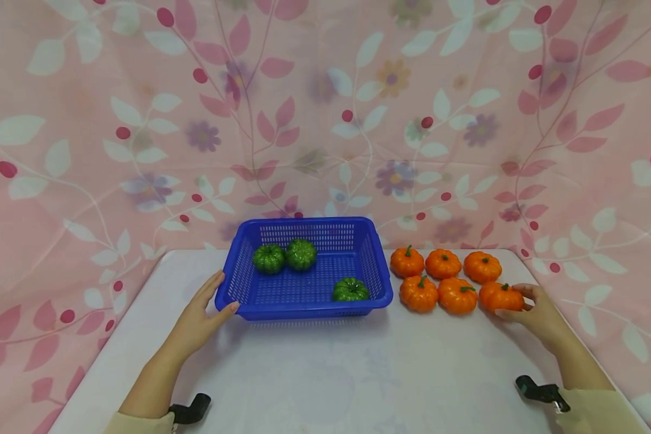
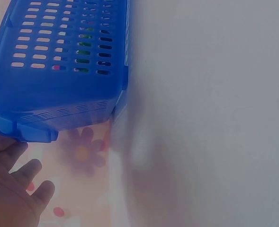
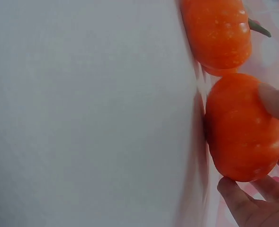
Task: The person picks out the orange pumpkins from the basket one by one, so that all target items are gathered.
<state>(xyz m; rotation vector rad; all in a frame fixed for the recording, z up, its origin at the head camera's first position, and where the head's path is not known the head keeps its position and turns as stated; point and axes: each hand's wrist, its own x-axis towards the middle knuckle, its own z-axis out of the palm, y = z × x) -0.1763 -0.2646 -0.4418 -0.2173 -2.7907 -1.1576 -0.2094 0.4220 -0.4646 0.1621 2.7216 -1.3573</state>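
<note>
My right hand holds an orange mini pumpkin at the right end of the front row, thumb on its near side and fingers round its right side. In the right wrist view this pumpkin sits low at the table surface, between thumb and fingers. My left hand is at the left end of a blue plastic basket, fingers mostly straight and fingertips right at the rim. Inside the basket lie three green pumpkins: one at left, one beside it, one at the front right.
Several more orange pumpkins stand in two rows right of the basket, near the back edge of the white table. A floral curtain hangs directly behind. Black wrist-worn devices show at both sleeves.
</note>
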